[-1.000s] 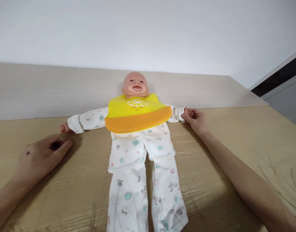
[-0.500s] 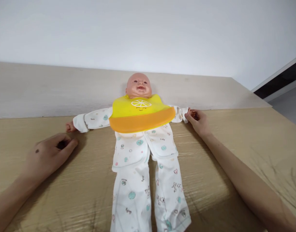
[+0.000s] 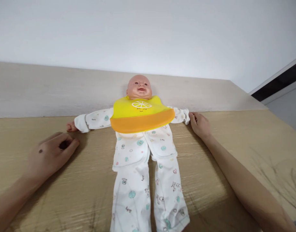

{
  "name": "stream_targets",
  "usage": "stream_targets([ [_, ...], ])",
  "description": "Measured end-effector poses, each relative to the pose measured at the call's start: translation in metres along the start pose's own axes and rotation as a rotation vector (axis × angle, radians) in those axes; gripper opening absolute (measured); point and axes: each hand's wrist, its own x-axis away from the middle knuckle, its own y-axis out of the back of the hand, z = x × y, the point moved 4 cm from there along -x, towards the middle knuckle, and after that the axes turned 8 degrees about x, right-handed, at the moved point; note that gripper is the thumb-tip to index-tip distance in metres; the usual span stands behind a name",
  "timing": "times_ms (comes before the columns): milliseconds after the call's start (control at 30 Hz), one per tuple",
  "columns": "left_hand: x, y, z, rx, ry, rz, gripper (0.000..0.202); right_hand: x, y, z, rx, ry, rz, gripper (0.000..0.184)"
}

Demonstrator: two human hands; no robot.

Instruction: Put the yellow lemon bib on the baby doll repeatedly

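A bald baby doll (image 3: 139,87) lies face up in the middle, arms spread to both sides. Around its neck is a yellow bib (image 3: 135,108) with an orange catch pocket (image 3: 142,122) and a white citrus-slice print. White printed pajamas (image 3: 131,187) cover its body and legs. My right hand (image 3: 200,125) is closed at the end of the doll's sleeve, its fingers around the doll's hand, which they hide. My left hand (image 3: 52,154) rests on the tabletop just below the doll's other hand (image 3: 72,126), loosely curved, thumb apart from the index finger, with nothing visible in it.
The doll lies on a light wood-grain tabletop (image 3: 237,141). A paler raised panel (image 3: 41,90) runs along the back, against a white wall (image 3: 148,35). At the far right is a dark strip (image 3: 281,82). Thin branch-like dark lines cross the lower right.
My right hand has shifted slightly outward and now covers the doll's hand, whose fingers showed before. My left hand is nearly still. The view has moved a little.
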Motion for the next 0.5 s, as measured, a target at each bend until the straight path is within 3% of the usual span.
stream_targets([
  [167,0.001,0.003,-0.002,0.005,-0.001,-0.029,0.034,-0.002,-0.001,-0.006,-0.045,-0.029,-0.076,0.053],
  [267,0.010,0.008,-0.008,0.053,-0.060,-0.175,0.033,0.003,0.006,-0.007,-0.148,-0.061,-0.207,0.049],
  [367,0.034,0.008,-0.028,0.155,-0.294,-0.243,0.027,0.019,0.018,0.008,-0.275,0.055,-0.279,0.039],
  [467,0.082,0.001,-0.050,0.361,-0.656,-0.242,0.011,0.046,0.035,0.039,-0.358,0.312,-0.299,0.021],
  [500,0.099,-0.003,-0.052,0.424,-0.671,-0.243,0.011,0.057,0.040,0.051,-0.371,0.424,-0.303,0.013],
])
